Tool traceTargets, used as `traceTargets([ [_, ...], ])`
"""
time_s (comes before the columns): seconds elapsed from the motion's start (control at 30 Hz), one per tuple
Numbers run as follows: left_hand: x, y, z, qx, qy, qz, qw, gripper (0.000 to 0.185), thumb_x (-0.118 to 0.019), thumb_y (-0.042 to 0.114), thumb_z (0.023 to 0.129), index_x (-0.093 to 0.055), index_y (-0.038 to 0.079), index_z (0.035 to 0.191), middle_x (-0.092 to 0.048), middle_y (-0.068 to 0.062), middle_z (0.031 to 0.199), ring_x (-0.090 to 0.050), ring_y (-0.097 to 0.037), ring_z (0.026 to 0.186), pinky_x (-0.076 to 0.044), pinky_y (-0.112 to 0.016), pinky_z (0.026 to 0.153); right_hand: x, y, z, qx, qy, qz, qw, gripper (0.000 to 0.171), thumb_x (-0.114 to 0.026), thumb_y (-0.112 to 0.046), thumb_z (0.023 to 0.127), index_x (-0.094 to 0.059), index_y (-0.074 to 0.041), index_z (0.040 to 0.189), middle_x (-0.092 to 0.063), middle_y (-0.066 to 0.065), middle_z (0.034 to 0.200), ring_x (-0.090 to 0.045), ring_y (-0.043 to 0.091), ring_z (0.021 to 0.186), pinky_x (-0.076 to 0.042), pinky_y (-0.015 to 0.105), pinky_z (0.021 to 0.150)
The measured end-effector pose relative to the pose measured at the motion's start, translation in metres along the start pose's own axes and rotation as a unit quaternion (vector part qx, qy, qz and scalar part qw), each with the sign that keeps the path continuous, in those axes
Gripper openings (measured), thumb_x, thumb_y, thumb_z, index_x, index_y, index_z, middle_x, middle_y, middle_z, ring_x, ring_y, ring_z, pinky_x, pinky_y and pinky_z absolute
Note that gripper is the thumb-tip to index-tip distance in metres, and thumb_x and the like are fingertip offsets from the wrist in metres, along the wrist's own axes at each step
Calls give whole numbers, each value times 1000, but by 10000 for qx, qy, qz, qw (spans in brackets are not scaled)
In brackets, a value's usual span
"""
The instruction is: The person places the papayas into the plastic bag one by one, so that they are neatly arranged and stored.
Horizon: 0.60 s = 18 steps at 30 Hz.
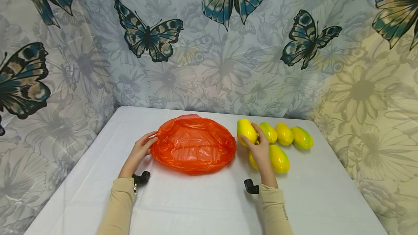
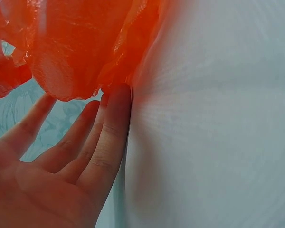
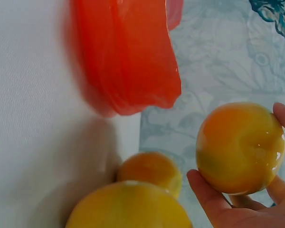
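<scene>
A crinkled, translucent orange plastic bag (image 1: 193,144) lies spread open on the white table (image 1: 202,206), just left of the middle of the head view. The person's left hand (image 1: 138,152) sits at the bag's left edge; in the left wrist view its fingers (image 2: 109,128) are nearly straight, with the tips touching the hem of the orange film (image 2: 76,52), and I cannot tell whether the thumb pinches it. To the right of the bag, the right hand (image 1: 259,149) has lifted a glossy yellow-green mango-shaped fruit (image 1: 246,131), fingers and thumb curled around it; the right wrist view shows that fruit (image 3: 240,147) cradled between the fingertips in the lower right of the frame, clear of the table. Behind and beside the hand lie 5 more fruits of the same kind: 3 in a row toward the upper right (image 1: 285,133), 1 larger one (image 1: 279,159) just right of the wrist, and 1 mostly hidden under the hand. A curtain printed with blue butterflies (image 1: 148,37) hangs behind the table.
</scene>
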State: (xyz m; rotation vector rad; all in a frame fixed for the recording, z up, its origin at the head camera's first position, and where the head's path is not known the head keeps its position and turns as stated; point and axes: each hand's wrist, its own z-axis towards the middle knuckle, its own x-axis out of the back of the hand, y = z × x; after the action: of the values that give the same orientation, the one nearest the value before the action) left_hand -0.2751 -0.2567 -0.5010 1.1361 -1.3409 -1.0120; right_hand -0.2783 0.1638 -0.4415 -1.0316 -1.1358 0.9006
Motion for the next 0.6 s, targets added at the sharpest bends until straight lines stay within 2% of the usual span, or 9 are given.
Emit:
traceTargets([
  [0.2, 0, 0, 0, 30, 56, 115, 9999, 59, -56, 46, 97, -43, 20, 147, -49, -17, 146, -60, 1, 95, -55, -20, 75, -8, -4, -2, -194, -205, 130, 9995, 71, -73, -30, 88, -39, -25, 150, -32, 7, 157, -41, 30, 131, -39, 44, 110],
  [0.33, 0, 1, -1, 39, 26, 91, 9999, 59, -56, 47, 96, -43, 21, 147, -48, -16, 147, -60, 2, 96, -54, -20, 75, -13, -4, -2, -247, -283, 311, 9988, 72, -74, -32, 87, -39, -27, 149, -33, 7, 157, -41, 28, 132, -40, 43, 109],
  [0.47, 0, 6, -3, 92, -34, -47, 9999, 57, -56, 42, 98, -42, 19, 148, -47, -17, 148, -60, 3, 94, -54, -19, 75, -17, -2, -1, -274, -261, 241, 9990, 72, -75, -35, 86, -40, -29, 149, -37, 7, 154, -45, 26, 124, -44, 32, 98],
  [0.6, 0, 13, -6, 145, -92, -141, 9998, 55, -55, 35, 99, -41, 15, 148, -46, -20, 147, -60, 2, 92, -54, -20, 74, -21, -2, -1, -195, -185, -6, 9996, 70, -74, -35, 87, -41, -28, 148, -41, 8, 152, -47, 24, 118, -44, 24, 90],
])
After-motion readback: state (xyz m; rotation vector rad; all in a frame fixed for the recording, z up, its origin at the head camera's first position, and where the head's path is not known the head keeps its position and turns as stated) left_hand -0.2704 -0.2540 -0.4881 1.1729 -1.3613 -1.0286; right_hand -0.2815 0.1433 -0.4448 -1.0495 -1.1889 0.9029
